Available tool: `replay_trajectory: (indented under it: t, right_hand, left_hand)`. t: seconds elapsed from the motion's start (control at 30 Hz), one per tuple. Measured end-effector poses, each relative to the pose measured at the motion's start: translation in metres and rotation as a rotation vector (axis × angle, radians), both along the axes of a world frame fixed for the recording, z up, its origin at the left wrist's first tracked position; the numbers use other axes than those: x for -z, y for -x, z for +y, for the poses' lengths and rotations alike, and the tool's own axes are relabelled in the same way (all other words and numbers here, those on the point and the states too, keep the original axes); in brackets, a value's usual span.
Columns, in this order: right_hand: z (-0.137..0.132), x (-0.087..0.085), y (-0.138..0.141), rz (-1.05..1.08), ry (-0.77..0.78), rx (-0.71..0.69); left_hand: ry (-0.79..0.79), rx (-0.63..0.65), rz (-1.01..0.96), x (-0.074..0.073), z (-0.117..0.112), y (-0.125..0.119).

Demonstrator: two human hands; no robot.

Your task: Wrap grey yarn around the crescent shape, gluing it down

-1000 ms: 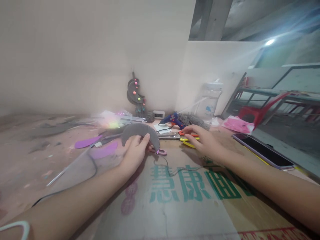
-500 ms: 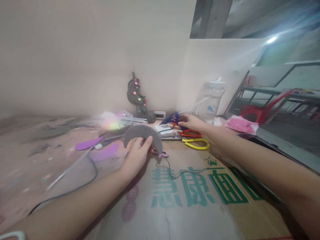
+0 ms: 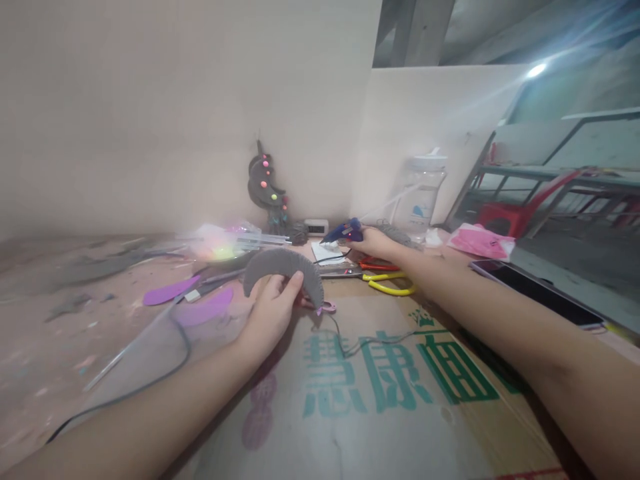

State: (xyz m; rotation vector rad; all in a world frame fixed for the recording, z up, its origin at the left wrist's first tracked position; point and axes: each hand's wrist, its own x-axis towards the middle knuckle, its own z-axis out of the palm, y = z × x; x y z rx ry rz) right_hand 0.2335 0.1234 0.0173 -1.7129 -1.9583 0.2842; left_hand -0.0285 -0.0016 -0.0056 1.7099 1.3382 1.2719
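Observation:
My left hand (image 3: 277, 300) is closed on a grey felt crescent (image 3: 283, 262) with a stitched edge, thumb on its near face. A small pink loop (image 3: 328, 307) shows at the crescent's lower right tip, and a grey thread (image 3: 370, 343) trails over the cardboard from there. Farther back, my right hand (image 3: 376, 244) has its fingers wrapped around the handle of a blue glue gun (image 3: 344, 231), whose nozzle points left over a white paper (image 3: 327, 253). Part of the handle is hidden by the fingers. Scissors with yellow handles (image 3: 391, 288) and red-orange handles (image 3: 377, 265) lie just below this hand.
Printed cardboard (image 3: 360, 427) covers the front of the table. Purple felt pieces (image 3: 170, 291), clear sticks (image 3: 263, 238) and a cord (image 3: 145, 385) lie left. A decorated grey moon (image 3: 264, 180) hangs at the wall. Right are a bottle (image 3: 419, 197), a pink packet (image 3: 481, 241) and a phone (image 3: 535, 292).
My right hand has closed in around the glue gun's handle, and the gun is turned slightly. The left hand keeps its hold on the crescent. The view has shifted a little.

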Motion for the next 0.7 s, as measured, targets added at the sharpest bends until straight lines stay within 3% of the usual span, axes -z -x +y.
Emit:
replay_trajectory:
  t: [0.27,0.47,0.57,0.7]
  right_hand:
    - [-0.028,-0.016,-0.004,0.203,0.037,-0.115]
    - [-0.101,-0.030,0.002,0.367,-0.021,-0.119]
    - [-0.144,-0.023,0.006,0.324,-0.005,-0.144]
    - [-0.179,-0.011,0.007,0.211,0.137,-0.035]
  left_hand:
    - [-0.003,0.003,0.005,-0.002,-0.001,0.000]
    - [0.014,0.002,0.041,-0.002,0.000,-0.001]
    - [0.070,0.000,-0.008,-0.006,-0.001,-0.003]
    - [0.048,-0.016,0.024,-0.010,-0.004,-0.004]
